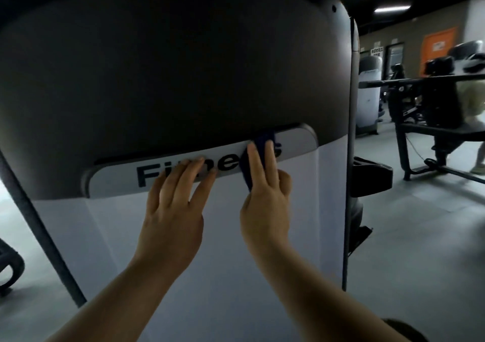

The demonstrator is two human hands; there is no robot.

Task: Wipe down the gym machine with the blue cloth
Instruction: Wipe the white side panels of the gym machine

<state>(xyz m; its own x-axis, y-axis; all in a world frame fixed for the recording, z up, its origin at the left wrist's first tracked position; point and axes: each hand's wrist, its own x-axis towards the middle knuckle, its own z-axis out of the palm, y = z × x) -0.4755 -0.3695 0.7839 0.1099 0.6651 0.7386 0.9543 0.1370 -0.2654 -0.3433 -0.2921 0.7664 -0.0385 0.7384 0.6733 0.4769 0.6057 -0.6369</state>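
The gym machine [168, 61] fills the view: a dark upper shroud over a pale lower panel, with a grey nameplate [115, 181] lettered in black across the seam. My right hand [265, 200] presses the dark blue cloth [262, 145] flat against the right part of the nameplate, two fingers stretched over the cloth. My left hand [174, 215] rests flat and open on the machine just left of it, fingertips covering the middle letters. Most of the cloth is hidden under my right hand.
A dark frame post [42, 223] slants down at the left. To the right stand other gym machines [430, 111] on a grey floor [409, 236], with a person [469, 97] beside them. An orange panel [437, 50] hangs on the far wall.
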